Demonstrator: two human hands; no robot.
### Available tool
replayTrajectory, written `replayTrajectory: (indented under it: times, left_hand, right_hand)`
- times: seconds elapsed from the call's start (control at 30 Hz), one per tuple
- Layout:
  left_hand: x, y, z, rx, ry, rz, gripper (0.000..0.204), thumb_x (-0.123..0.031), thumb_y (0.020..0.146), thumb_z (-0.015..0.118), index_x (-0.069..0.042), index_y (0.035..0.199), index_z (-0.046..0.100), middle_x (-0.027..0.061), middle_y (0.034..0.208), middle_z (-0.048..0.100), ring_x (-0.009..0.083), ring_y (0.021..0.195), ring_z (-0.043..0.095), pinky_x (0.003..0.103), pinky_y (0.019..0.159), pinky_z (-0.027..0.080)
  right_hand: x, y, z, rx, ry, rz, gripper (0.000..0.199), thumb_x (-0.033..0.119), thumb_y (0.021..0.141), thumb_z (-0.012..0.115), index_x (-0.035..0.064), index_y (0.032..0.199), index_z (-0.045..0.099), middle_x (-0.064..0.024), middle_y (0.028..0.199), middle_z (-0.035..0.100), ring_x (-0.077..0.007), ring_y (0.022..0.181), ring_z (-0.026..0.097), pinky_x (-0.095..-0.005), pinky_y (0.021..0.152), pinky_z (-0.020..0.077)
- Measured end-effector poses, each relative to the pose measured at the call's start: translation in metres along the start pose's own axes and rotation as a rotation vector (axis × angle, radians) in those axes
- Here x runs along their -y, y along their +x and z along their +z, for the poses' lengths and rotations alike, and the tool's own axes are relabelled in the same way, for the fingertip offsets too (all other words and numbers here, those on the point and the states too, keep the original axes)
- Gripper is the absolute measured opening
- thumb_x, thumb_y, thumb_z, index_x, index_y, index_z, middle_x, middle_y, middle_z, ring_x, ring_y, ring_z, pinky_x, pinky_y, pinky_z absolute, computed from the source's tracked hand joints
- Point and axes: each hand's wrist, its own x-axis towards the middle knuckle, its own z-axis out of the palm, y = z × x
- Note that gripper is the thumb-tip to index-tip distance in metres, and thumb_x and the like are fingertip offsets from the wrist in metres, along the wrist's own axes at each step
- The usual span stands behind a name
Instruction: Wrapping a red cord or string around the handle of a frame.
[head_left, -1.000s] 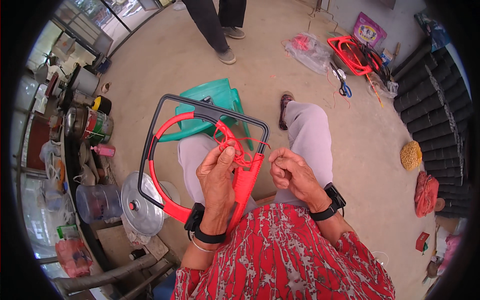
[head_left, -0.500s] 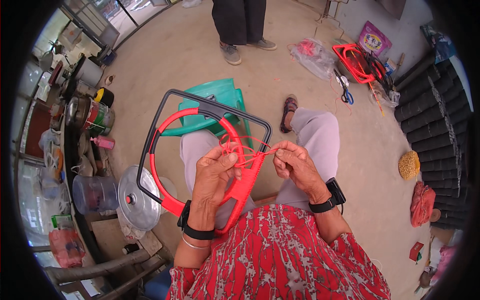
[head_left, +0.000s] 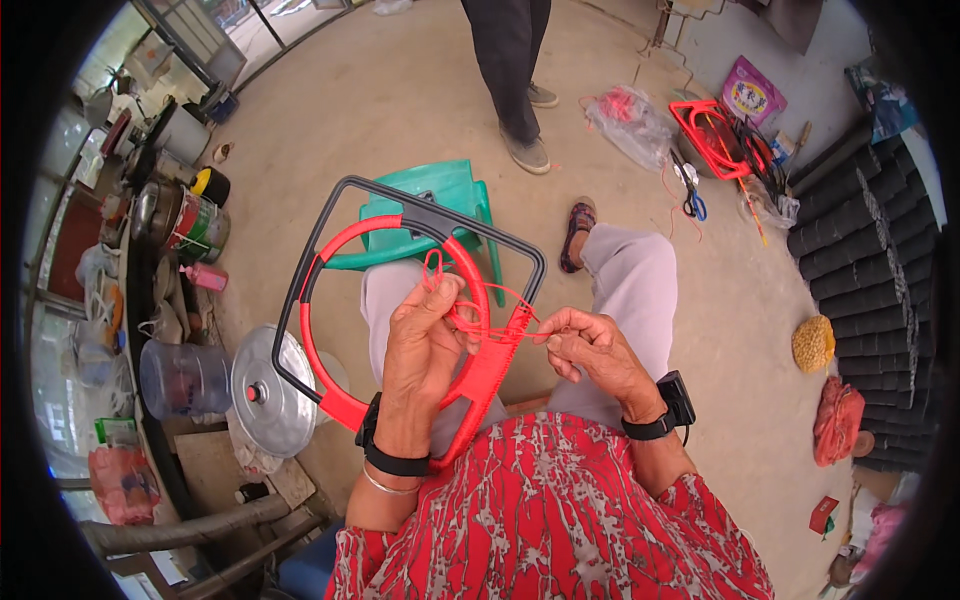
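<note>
A black angular frame (head_left: 332, 215) with a ring inside it rests across my lap, tilted to the left. Red cord is wound tightly round much of the ring and along its right side (head_left: 490, 368). My left hand (head_left: 420, 340) is closed on a small bundle of loose red cord (head_left: 434, 264), with loops standing up above the thumb. To the right of the frame, my right hand (head_left: 597, 352) pinches a strand of the same cord between thumb and fingertips. The strand runs between both hands, across the wrapped side.
Ahead stands a green plastic stool (head_left: 420, 200), with another person's legs (head_left: 510, 75) beyond. Scissors (head_left: 692, 200), a second red frame (head_left: 712, 140) and a plastic bag with red cord (head_left: 632, 122) lie at far right. A round metal lid (head_left: 282, 405) is at left.
My left hand has turned, and its cord loops are gathered closer and stand higher. My right hand has dropped slightly to the right. The other person's legs have moved right and nearer.
</note>
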Motion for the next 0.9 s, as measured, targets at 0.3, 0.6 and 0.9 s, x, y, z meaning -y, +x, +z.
replayTrajectory:
  times: [0.3,0.6,0.9]
  left_hand:
    - [0.015,-0.003,0.009,0.034,-0.029,-0.008,0.040,-0.009,0.085,0.068,-0.003,0.121,0.053,0.0063,0.092,0.062,0.0170,0.081,0.061,0.030,0.068,0.050]
    - [0.035,-0.011,0.010,0.062,0.170,-0.027,0.044,-0.002,0.082,0.069,0.001,0.122,0.051,0.0098,0.100,0.064,0.0157,0.086,0.063,0.027,0.070,0.050]
    - [0.034,-0.012,0.010,0.009,0.328,0.104,0.033,0.002,0.081,0.068,0.002,0.113,0.058,0.0073,0.094,0.065,0.0119,0.085,0.062,0.025,0.076,0.049]
  right_hand:
    - [0.004,0.001,0.007,0.026,0.119,-0.049,0.018,0.016,0.093,0.057,0.0031,0.104,0.061,0.0022,0.070,0.055,-0.0035,0.057,0.048,-0.0181,0.049,0.0377]
    - [0.005,-0.001,0.017,0.030,0.049,-0.071,0.018,0.015,0.093,0.058,0.0025,0.105,0.060,0.0011,0.070,0.055,-0.0034,0.057,0.047,-0.0178,0.049,0.0384]
    - [-0.006,-0.002,0.015,-0.033,0.136,-0.040,0.018,0.015,0.093,0.057,0.0020,0.105,0.060,0.0005,0.070,0.056,-0.0039,0.057,0.049,-0.0185,0.048,0.0387]
